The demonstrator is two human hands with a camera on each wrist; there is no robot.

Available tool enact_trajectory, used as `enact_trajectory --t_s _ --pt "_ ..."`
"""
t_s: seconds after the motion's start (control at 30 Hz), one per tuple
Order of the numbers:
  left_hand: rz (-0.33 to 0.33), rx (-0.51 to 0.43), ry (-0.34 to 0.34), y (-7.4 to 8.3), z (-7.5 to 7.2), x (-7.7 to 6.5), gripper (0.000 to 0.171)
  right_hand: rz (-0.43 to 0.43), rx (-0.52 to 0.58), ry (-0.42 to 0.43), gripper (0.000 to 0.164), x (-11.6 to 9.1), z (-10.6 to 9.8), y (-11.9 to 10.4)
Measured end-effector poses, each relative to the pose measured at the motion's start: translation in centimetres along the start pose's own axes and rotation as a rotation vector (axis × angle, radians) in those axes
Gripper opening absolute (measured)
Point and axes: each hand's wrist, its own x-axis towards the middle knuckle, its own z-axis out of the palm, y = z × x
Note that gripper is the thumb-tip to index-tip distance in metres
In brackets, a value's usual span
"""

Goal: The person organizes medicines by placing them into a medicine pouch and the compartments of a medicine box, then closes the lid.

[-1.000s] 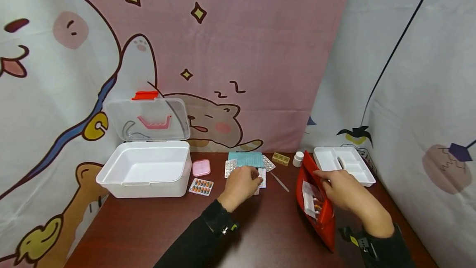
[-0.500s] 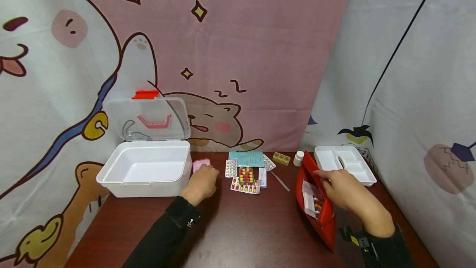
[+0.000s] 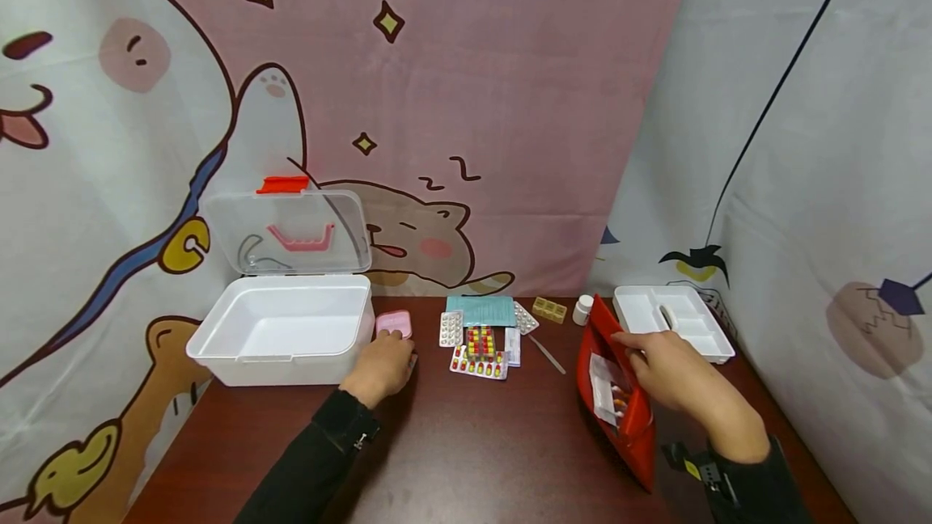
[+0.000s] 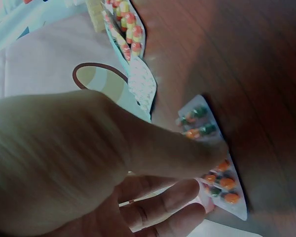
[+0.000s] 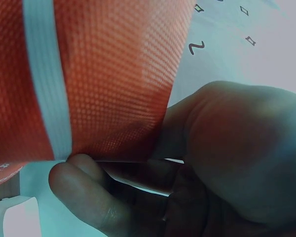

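Observation:
My left hand (image 3: 380, 364) reaches down beside the white box and covers most of a blister pack of orange and green capsules. In the left wrist view the thumb lies across this blister pack (image 4: 226, 182), with the fingertips at its opposite edge. A small pink case (image 3: 394, 322) sits just beyond the fingers. My right hand (image 3: 673, 366) grips the upper edge of an unzipped red pouch (image 3: 637, 447), holding its mouth apart. Inside the pouch show a white packet (image 3: 603, 386) and some red capsules. A pale strap (image 5: 44, 74) crosses the pouch in the right wrist view.
The white box (image 3: 291, 374) stands at left, its clear lid (image 3: 240, 233) raised. Mid-table lie red-and-yellow capsule packs (image 3: 480, 366), a white tablet pack (image 3: 451, 328), a teal packet (image 3: 488, 311) and a thin stick (image 3: 548, 354). Behind the pouch are a white bottle (image 3: 582, 310) and a divided tray (image 3: 641, 306).
My left hand has moved left from the red-and-yellow capsule packs, past the pink case, down onto the orange and green blister pack. The right hand stays on the pouch.

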Motion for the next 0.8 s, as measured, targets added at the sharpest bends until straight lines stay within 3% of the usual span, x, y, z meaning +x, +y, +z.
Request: enact_trajectory --t_s 0.13,0.53,0.8 --pt "0.005 0.010 -0.012 -0.1 -0.1 0.0 0.007 0.003 -0.001 -0.003 0.041 0.0 0.0 -0.1" --pt "0.000 -0.057 -0.071 0.4 -0.3 0.9 0.029 0.025 0.006 -0.021 0.041 -0.1 0.0 -0.1" --pt "0.057 -0.129 -0.006 0.8 -0.9 1.0 0.017 0.018 -0.004 -0.013 0.041 -0.1 -0.2 -0.1"
